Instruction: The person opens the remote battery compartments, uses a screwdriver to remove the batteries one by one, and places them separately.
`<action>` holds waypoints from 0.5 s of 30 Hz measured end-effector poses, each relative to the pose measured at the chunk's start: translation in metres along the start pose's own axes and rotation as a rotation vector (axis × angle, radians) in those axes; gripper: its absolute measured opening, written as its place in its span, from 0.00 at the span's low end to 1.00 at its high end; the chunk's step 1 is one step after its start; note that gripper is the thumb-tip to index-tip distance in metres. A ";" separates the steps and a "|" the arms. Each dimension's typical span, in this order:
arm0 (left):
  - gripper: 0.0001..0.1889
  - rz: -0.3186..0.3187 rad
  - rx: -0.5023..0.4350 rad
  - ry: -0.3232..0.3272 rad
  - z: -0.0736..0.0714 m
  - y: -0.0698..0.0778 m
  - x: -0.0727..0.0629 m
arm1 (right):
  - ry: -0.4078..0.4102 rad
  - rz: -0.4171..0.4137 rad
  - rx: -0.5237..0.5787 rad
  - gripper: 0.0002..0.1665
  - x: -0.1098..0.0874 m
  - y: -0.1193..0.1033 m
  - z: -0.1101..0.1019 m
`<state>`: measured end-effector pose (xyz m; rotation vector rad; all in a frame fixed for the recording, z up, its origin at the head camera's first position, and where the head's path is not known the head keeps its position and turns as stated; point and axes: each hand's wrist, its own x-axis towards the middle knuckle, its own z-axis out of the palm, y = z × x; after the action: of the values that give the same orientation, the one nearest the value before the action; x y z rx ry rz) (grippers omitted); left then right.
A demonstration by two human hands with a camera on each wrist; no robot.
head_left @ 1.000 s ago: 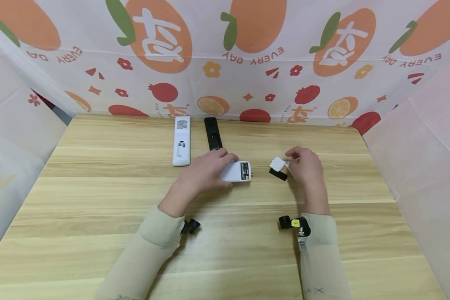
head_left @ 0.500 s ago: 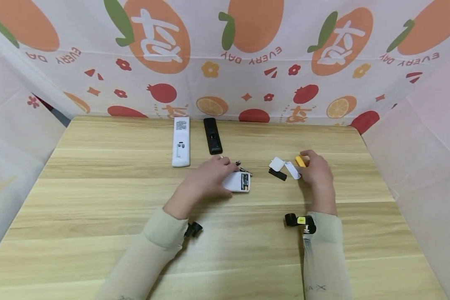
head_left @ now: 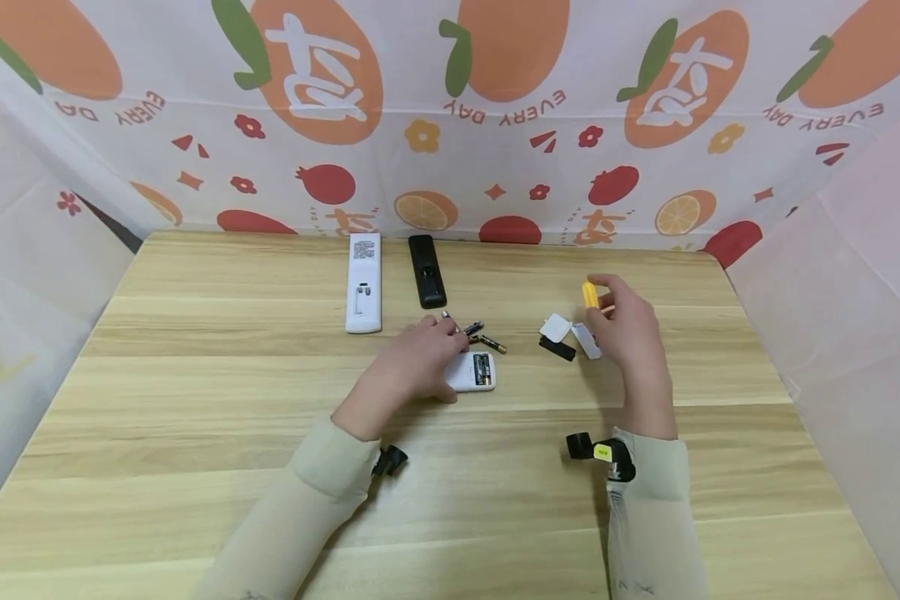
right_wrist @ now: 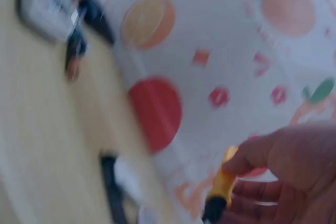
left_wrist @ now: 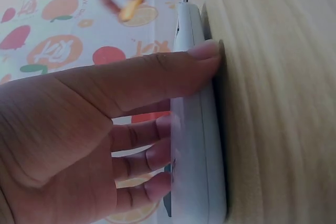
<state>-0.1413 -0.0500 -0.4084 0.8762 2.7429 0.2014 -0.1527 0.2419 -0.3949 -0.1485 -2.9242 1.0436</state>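
Note:
My left hand grips a white remote control on the table, thumb along its near side and fingers over the far side. Its battery bay is uncovered at the right end, showing batteries inside. In the left wrist view the thumb lies across the pale side of the remote. My right hand pinches a small screwdriver with a yellow handle, raised over the right part of the table. The right wrist view shows a black collar below that handle.
Loose batteries lie just beyond the held remote. Left of the right hand are a white square cover, a black cover and a white narrow cover. Farther back lie another white remote and a black remote.
My right hand has gone from beside the covers to holding up the yellow screwdriver. My left hand has drawn the white remote nearer, leaving the loose batteries in view behind it.

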 end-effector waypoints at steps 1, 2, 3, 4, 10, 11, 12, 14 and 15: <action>0.38 -0.004 0.001 0.000 0.001 0.000 0.000 | -0.001 -0.033 0.042 0.30 -0.002 -0.008 0.000; 0.38 -0.007 -0.001 -0.001 0.002 -0.001 0.000 | -0.002 -0.065 0.083 0.30 -0.004 -0.015 0.000; 0.38 -0.010 -0.003 -0.004 0.002 -0.001 0.001 | -0.001 -0.099 0.125 0.30 -0.007 -0.022 0.001; 0.38 -0.015 -0.005 -0.006 0.002 -0.001 0.001 | 0.002 -0.134 0.162 0.29 -0.009 -0.029 0.003; 0.43 -0.049 -0.018 -0.025 0.004 0.000 0.000 | 0.028 -0.305 0.338 0.27 -0.015 -0.054 0.028; 0.44 -0.053 -0.018 -0.028 0.004 0.000 0.000 | 0.029 -0.321 0.360 0.27 -0.015 -0.056 0.032; 0.45 -0.058 -0.022 -0.031 0.004 0.000 0.000 | 0.029 -0.337 0.376 0.26 -0.016 -0.058 0.035; 0.46 -0.069 -0.025 -0.037 0.004 0.001 0.000 | 0.030 -0.357 0.402 0.25 -0.018 -0.062 0.041; 0.47 -0.078 -0.028 -0.042 0.005 0.002 0.000 | 0.028 -0.366 0.414 0.25 -0.019 -0.063 0.043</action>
<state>-0.1389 -0.0486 -0.4124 0.7566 2.7227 0.2033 -0.1416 0.1645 -0.3885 0.3630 -2.4977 1.5117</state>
